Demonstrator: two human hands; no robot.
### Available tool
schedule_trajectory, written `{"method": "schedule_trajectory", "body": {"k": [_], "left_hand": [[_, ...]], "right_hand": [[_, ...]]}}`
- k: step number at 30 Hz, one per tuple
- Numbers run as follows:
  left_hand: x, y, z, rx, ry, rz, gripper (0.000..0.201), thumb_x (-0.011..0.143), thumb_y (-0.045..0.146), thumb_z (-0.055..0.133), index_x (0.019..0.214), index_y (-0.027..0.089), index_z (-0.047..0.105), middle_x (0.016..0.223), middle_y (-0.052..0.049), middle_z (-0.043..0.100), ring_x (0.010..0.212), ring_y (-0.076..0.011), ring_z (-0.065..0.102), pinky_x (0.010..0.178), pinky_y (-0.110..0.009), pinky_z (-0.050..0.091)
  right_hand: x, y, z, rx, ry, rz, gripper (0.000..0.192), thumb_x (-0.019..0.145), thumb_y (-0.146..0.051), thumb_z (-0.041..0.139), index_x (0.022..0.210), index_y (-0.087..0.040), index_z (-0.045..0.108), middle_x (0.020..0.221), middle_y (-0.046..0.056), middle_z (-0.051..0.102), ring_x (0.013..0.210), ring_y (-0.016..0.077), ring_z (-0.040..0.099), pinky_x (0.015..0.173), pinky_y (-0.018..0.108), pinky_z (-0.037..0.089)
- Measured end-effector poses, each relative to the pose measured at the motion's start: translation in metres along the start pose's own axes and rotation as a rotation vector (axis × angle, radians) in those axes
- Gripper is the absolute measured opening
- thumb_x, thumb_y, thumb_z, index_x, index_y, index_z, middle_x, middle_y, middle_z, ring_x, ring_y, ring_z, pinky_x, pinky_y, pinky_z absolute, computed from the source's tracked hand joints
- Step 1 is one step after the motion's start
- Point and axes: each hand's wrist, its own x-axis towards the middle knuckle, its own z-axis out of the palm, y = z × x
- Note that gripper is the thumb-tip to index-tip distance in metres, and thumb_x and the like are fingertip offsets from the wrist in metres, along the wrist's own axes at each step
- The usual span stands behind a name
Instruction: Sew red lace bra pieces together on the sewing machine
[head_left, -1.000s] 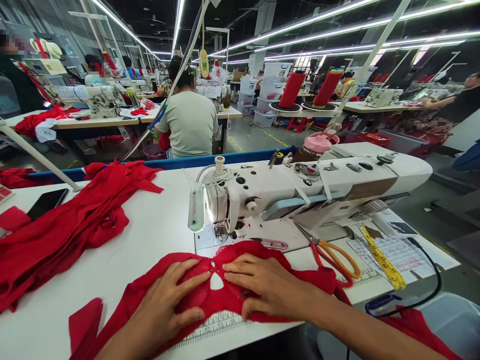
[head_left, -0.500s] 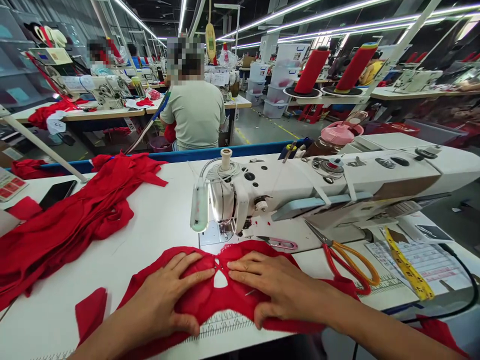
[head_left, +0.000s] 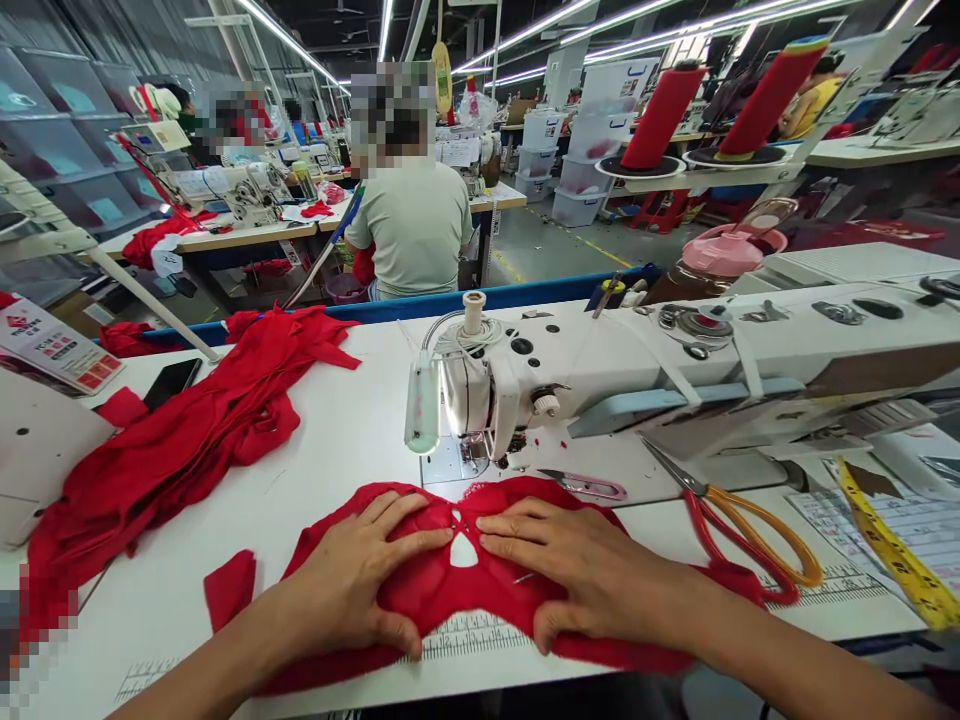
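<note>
Both our hands, left hand (head_left: pixel 352 585) and right hand (head_left: pixel 577 575), remain flat, fingers spread open, pressing the red fabric piece (head_left: pixel 450 590) on the bench (head_left: pixel 345 440); only the view has shifted.

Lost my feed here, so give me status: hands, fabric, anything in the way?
Left hand and right hand flat on red fabric piece, no grip closed. Fabric short of sewing machine needle. Thread snips lie ahead of it.

Garment factory floor, industrial sewing machine (head_left: pixel 600 370) sitting on white bench (head_left: pixel 337 440), red thread cones (head_left: pixel 664 118) standing behind, co-worker (head_left: pixel 412 235) sitting at another station, strip lights running overhead
</note>
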Motion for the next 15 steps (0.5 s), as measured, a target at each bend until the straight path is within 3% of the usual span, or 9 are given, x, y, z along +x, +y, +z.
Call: {"method": "schedule_trajectory", "body": {"k": [11,13,15], "left_hand": [[0.001,-0.002,0.002,0.041,0.018,0.025,0.094,0.067,0.075,0.078,0.149,0.044,0.046,0.162,-0.01,0.039,0.143,-0.0428,0.043,0.104,-0.057,0.05],[0.0,-0.002,0.003,0.084,0.077,0.058,0.093,0.067,0.074,0.079,0.149,0.042,0.048,0.159,-0.011,0.043,0.139,-0.0423,0.048,0.1,-0.056,0.053],[-0.008,0.001,0.008,0.173,0.22,0.085,0.09,0.068,0.071,0.08,0.147,0.039,0.051,0.153,-0.013,0.051,0.132,-0.0429,0.055,0.096,-0.054,0.056]], "right_hand": [[0.002,0.0,-0.002,-0.042,-0.002,-0.036,0.077,0.084,-0.052,0.078,0.149,-0.022,0.05,0.149,0.01,0.056,0.129,0.03,0.053,0.101,0.043,0.049],[0.002,-0.003,-0.004,-0.071,-0.005,-0.046,0.074,0.085,-0.051,0.077,0.147,-0.021,0.052,0.148,0.011,0.056,0.13,0.0307,0.053,0.101,0.044,0.049],[-0.006,-0.011,-0.005,-0.138,0.039,-0.028,0.065,0.088,-0.045,0.076,0.144,-0.02,0.055,0.149,0.012,0.055,0.131,0.0308,0.054,0.099,0.042,0.051]]}}
